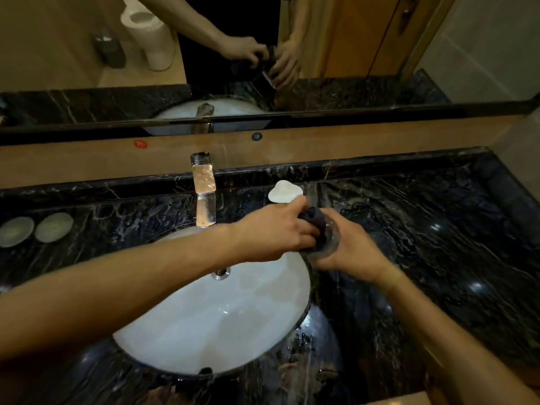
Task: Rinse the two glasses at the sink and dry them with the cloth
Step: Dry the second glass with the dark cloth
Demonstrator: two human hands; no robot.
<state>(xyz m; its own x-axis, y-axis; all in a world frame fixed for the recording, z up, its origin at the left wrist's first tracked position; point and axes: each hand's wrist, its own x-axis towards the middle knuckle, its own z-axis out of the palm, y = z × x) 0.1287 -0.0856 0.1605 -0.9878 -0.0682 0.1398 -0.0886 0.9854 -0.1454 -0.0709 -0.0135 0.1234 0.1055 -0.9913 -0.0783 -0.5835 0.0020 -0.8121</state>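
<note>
Evidently a drying step is under way: a glass [331, 238] is gripped in the right hand [347, 252], held tilted just past the right rim of the sink [204, 317], above the dark marble worktop [438, 244], presumably so that drips fall near the basin. A dark cloth [317, 226] is pinched in the left hand [271, 229] and pushed into the glass's mouth, so the inside can be wiped. The glass looks clear and thin-walled, largely hidden by fingers and cloth. A second glass cannot be made out. No water is seen running from the tap [204, 194].
</note>
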